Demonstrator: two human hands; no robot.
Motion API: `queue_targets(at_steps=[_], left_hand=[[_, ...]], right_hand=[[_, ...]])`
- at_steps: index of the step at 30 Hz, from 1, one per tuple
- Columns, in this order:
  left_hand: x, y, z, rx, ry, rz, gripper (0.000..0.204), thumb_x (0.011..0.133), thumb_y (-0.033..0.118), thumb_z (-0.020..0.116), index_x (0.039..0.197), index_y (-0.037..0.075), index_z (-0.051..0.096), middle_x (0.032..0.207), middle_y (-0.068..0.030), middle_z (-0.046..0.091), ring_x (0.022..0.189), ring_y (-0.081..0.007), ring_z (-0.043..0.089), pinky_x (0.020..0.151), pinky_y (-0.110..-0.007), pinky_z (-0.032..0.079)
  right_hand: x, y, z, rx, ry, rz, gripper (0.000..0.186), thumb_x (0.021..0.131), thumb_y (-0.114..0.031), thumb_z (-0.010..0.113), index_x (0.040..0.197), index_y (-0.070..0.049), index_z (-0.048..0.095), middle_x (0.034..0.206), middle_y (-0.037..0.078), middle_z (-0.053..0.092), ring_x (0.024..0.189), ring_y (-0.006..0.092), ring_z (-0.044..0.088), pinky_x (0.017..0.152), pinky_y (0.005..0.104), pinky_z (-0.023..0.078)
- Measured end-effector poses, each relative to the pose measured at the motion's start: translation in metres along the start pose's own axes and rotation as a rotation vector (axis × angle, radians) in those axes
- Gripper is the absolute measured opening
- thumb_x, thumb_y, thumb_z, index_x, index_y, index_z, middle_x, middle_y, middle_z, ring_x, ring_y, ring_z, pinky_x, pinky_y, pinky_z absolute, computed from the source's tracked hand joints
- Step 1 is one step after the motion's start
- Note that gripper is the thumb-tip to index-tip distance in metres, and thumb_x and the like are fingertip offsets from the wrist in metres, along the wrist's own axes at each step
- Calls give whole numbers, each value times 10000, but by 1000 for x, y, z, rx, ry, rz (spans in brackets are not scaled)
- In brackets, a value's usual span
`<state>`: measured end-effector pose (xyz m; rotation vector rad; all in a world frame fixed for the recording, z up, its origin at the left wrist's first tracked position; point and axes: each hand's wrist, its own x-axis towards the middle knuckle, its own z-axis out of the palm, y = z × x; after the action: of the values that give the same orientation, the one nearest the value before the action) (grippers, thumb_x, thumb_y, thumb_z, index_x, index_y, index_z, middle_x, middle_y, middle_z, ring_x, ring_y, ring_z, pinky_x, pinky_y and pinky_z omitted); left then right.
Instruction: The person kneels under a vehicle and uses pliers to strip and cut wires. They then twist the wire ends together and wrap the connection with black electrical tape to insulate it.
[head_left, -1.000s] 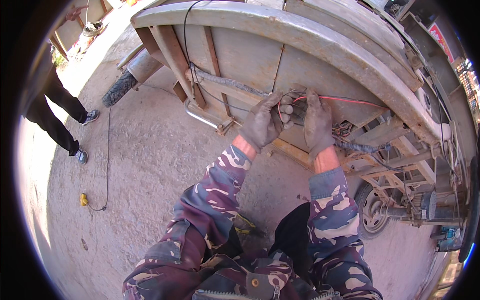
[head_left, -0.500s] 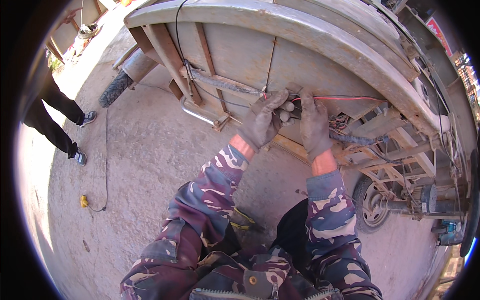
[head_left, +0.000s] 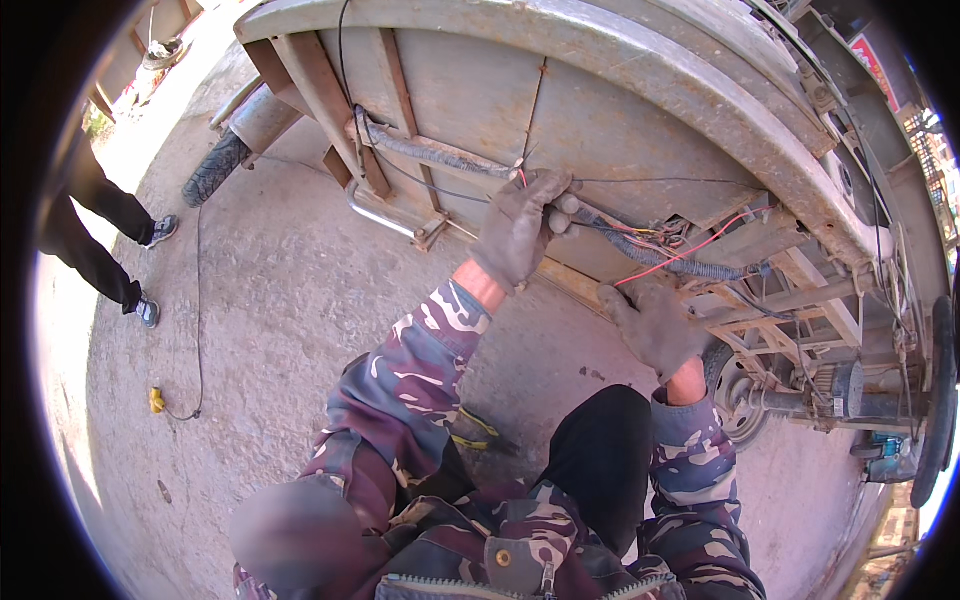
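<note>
- Where the red wire (head_left: 650,270) ran nearly level half a second ago, it now slants from the metal frame (head_left: 700,95) down to the right hand.
- Right hand (head_left: 655,325), lowered away from the left, pinches it, fingers nearly closed.
- Left hand (head_left: 520,228), forearm raised, curls around the wrapped cable (head_left: 430,152).
</note>
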<state>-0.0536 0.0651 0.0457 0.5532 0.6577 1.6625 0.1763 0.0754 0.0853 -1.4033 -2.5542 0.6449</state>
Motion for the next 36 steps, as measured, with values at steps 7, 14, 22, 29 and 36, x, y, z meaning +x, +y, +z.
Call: queue_targets(at_steps=[7,14,22,29,36], left_hand=[[3,-3,-6,18,-25,-12,245,1083,287,654,1090,44,690,842,10,619,694,-101,555,722,-319,562],[1,-7,-10,75,-25,13,257,1087,274,650,1106,20,689,842,-5,618,692,-116,558,724,-332,570],[0,-5,-49,-77,-223,24,465,1093,411,639,1258,-23,671,979,-81,717,829,-166,681,855,-378,601],[-82,-117,-121,874,-637,-553,713,965,553,756,1442,42,621,1226,-140,739,1107,-253,735,960,-414,577],[-238,-218,-173,1930,-1065,-326,690,769,363,880,1402,199,661,1436,-146,591,1341,-358,573,1116,-571,438]], right_hand=[[-49,-68,-87,214,58,-155,266,937,-238,764,1059,-2,788,898,186,763,805,386,730,761,425,567],[61,-71,-71,-490,587,-743,300,969,-314,726,1034,-27,780,966,164,758,909,392,727,815,455,571],[72,-27,-67,-40,173,-335,279,1037,-275,648,1084,-33,780,859,137,733,770,232,708,724,375,551],[28,-27,-44,399,455,-311,226,1034,-184,697,1162,-19,785,829,46,733,739,77,617,683,270,512],[15,-20,-48,595,513,-372,199,1020,-144,721,1133,6,783,847,21,729,768,75,616,702,250,507]])
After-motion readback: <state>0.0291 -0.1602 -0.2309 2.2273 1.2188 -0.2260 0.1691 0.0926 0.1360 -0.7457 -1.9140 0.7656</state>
